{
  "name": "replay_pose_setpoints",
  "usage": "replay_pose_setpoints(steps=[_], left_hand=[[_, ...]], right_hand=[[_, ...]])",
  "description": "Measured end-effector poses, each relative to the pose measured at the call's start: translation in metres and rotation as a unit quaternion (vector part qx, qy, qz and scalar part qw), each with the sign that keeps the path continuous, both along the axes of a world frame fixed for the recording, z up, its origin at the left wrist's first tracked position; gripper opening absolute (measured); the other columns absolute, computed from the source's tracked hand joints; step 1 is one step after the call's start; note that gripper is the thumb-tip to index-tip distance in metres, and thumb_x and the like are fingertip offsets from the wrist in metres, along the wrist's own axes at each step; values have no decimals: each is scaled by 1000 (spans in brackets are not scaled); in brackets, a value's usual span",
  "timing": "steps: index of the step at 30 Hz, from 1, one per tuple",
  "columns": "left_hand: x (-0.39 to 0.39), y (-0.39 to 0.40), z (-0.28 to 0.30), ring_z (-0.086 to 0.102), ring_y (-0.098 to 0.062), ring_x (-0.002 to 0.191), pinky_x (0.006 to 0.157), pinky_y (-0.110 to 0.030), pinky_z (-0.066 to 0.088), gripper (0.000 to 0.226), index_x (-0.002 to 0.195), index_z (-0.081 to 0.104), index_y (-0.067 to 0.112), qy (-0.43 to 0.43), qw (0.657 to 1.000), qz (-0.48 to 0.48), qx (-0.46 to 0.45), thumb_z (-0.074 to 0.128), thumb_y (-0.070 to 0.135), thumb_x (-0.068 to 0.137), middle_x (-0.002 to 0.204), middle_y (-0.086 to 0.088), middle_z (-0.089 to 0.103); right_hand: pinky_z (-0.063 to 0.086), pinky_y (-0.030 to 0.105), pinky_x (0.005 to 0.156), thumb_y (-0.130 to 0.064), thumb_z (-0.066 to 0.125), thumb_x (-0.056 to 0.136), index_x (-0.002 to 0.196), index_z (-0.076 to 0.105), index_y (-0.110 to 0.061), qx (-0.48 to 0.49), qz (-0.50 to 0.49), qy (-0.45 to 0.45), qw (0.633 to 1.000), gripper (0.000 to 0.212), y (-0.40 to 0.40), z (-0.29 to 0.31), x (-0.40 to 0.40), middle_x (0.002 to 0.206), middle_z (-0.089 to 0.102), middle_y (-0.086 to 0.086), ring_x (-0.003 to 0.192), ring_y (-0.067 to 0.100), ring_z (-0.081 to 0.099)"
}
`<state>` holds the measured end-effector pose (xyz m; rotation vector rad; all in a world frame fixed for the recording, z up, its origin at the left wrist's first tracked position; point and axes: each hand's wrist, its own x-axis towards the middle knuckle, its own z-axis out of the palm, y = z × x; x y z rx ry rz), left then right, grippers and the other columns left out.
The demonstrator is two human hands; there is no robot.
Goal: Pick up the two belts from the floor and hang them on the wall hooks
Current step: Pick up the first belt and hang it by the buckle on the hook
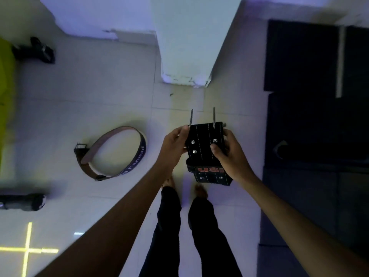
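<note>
Right now both hands are on the black belt [205, 148], buckle end up, held in the air above the floor [111, 92]. My left hand [173, 144] has its fingers closed on the belt's left edge by one metal prong; my right hand [227, 154] is clamped on the right edge, thumb across the front near a rivet. The two buckle prongs [214, 116] stick up free past my fingers. The rest of the belt hangs folded below, red lettering showing.

The second belt, brown with a blue outer face [111, 154], lies coiled on the floor to my left, well apart from my feet, untouched.

No wall hooks in view, so I'd judge the hang comes next: keep the buckle end on top, hold both edges firm so the stiff strap doesn't unroll, and look up to find the hook before lifting. Risk: the loose lower end swinging. The white pillar [187, 47] stands just ahead.
</note>
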<state>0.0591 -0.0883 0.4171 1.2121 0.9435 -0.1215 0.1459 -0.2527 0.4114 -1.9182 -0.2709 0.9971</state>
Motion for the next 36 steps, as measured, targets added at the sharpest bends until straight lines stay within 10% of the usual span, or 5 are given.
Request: replay_pose_setpoints(steps=[8,14,23,31,36], left_hand=[[21,-11,184,74,-2,72,77,-26,58,27,93,74,16,-63,997,-10,31,53,29,105,75,9,78],[43,16,317,72,1,77,77,-20,62,32,128,60,5,-183,976,27,117,66,10,97,94,4,76],[68,68,495,72,-11,85,80,-22,60,26,110,68,25,-355,903,32,240,66,4,95,92,2,76],[83,94,612,74,-6,74,63,-25,61,49,140,48,23,-435,850,-26,295,65,7,97,98,-9,76],[97,103,673,74,-23,88,85,-47,63,48,139,49,23,-469,809,6,355,65,8,96,106,-15,76]], right_hand=[[62,40,77,-78,47,78,139,30,-33,81,62,-97,990,78,-23,179,22,109,68,-8,93,12,72],[55,56,90,-74,52,81,135,30,-44,138,44,-174,974,66,-4,293,41,115,66,-7,103,19,68],[51,31,95,-14,56,99,139,35,-34,252,1,-297,921,49,71,455,84,119,63,-14,111,5,62],[57,35,89,-16,57,97,135,43,-19,317,-48,-360,876,41,108,581,103,120,67,8,109,27,66],[56,20,67,-11,55,99,131,49,-8,357,-89,-394,842,32,117,652,97,96,64,-2,89,12,65]])
